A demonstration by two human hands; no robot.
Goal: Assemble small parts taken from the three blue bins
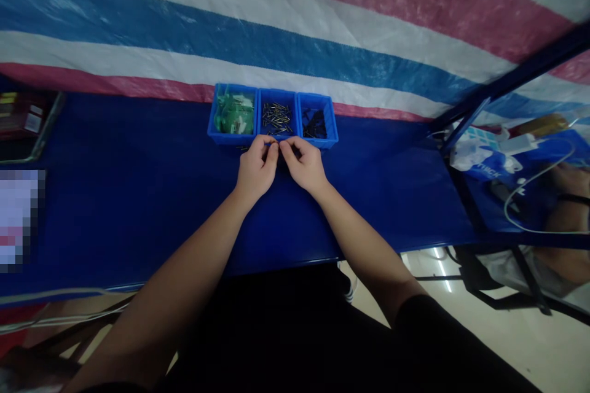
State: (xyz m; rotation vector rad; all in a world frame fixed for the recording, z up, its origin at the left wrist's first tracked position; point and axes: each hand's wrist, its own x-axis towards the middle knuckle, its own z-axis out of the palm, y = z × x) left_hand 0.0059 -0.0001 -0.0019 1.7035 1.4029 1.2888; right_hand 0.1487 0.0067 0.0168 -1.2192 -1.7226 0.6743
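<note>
My left hand [257, 166] and my right hand [305, 164] meet just in front of three blue bins, thumbs and forefingers pinched close together. Whatever sits between the fingertips is tiny and mostly covered, so I cannot make it out. The left bin [212, 125] holds green plastic bags [236, 114] with small pale pieces. Many metal screws [276, 116] fill the middle bin [277, 96], directly beyond my fingertips. Small black parts [315, 124] lie in the right bin [332, 129]. A few small slim pieces show on the table beside my left hand.
The bins stand on a blue table [138, 196] against a striped sheet [276, 24]. At left are a tray [50, 129] and a blurred-out screen [18, 215]. Past a metal post [465, 126] on the right are plastic bags, a white cable [530, 187] and another person's arm [571, 221].
</note>
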